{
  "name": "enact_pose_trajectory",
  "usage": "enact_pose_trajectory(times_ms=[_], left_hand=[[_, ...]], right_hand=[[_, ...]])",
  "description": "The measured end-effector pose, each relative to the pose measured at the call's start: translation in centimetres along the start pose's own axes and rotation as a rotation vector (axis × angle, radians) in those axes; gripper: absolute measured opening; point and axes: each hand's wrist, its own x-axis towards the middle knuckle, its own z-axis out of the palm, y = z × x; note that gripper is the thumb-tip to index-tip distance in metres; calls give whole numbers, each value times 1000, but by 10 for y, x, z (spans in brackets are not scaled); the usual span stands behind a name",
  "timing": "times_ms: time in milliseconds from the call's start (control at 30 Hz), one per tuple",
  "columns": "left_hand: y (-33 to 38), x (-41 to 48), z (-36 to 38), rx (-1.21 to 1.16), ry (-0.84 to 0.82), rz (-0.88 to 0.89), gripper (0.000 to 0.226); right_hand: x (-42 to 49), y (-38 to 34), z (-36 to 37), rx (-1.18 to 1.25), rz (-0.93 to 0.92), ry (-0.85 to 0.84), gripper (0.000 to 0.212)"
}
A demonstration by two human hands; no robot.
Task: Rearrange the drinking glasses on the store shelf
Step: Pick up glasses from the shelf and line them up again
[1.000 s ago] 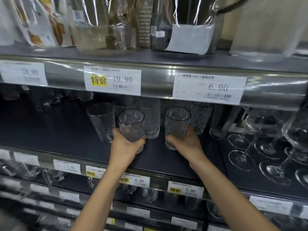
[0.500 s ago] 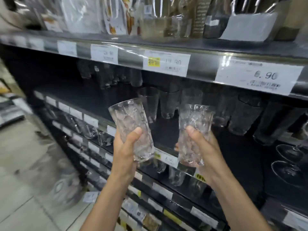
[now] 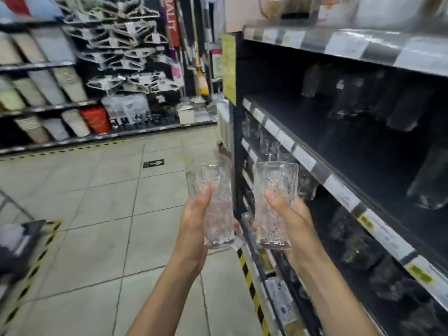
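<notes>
Bright overhead store light, dim shelf (image 3: pixel 363 146) recesses, motion blur, bent edges.

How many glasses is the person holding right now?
2. One textured glass is in the left hand, over the aisle floor; the other glass is in the right hand, by the shelf edge. Blurred glasses on the shelves are not counted.

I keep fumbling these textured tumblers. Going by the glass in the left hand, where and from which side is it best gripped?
Grip the lower half of the glass, from its outer side. It is tall, upright and nearly straight-walled, so the left hand wraps it with the thumb across the front, clear of the rim. The right hand holds its glass likewise.
</notes>
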Motion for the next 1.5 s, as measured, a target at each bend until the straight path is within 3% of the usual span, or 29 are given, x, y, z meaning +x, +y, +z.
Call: enact_pose_trajectory(times_ms=[67,167,300,433,667,833,1033,1167,1500], left_hand=[[11,4,-27,-14,57,16,99],[25,13,-61,-18,102,45,82],[40,38,-96,-2,140,58,80],[49,77,-124,-2,170,57,67],[57,155,-156,-1,157,45,75],[58,210,-170,-37,141,15,85],[50,291,-180,-61,130,-1,79],[47,359,-178,-28,76,4,76],[53,548,-144,73,-14,2,73]], right_hand=[[18,12,29,13,42,-79,47],[45,26,71,5,90,-151,62],[83,38,113,17,118,-219,29],[124,45,145,-5,137,-251,50],[197,57,168,14,119,-145,84],[247,62,172,32,117,-76,69],[320,80,170,77,181,-12,82],[380,88,170,86,160,29,78],[544,82,150,95,115,190,93]])
